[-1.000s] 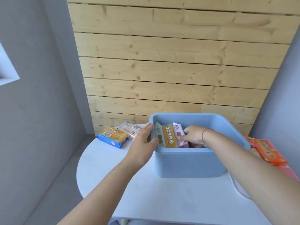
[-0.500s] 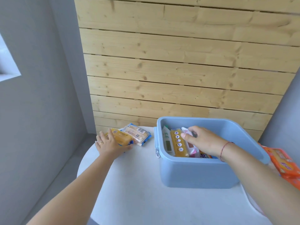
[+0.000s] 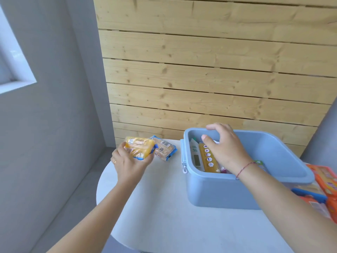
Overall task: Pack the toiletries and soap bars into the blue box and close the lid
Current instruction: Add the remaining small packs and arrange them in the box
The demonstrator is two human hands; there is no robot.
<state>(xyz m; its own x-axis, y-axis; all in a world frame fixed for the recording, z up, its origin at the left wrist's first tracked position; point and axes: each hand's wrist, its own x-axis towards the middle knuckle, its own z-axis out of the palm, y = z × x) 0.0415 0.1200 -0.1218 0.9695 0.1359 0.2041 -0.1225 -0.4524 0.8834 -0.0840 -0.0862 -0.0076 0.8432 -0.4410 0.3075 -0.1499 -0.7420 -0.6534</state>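
Observation:
The open blue box (image 3: 218, 194) stands on the white table (image 3: 164, 207) at the right. Inside it, upright packs line the left wall: a white and green pack (image 3: 195, 154) and a yellow pack (image 3: 208, 159). My right hand (image 3: 226, 147) reaches into the box and rests on those packs, fingers spread, gripping nothing that I can see. My left hand (image 3: 127, 163) holds a yellow soap bar in a blue-edged wrapper (image 3: 139, 147), lifted off the table to the left of the box. Another wrapped soap bar (image 3: 164, 149) lies on the table behind it.
Orange wrapped packs (image 3: 322, 181) are piled at the right edge, touching the box. A wooden plank wall rises right behind the table. Grey walls stand left and right. The round table edge curves close on the left.
My left hand has closed on the yellow soap bar and lifted it off the table. My right hand has shifted toward the far side of the box.

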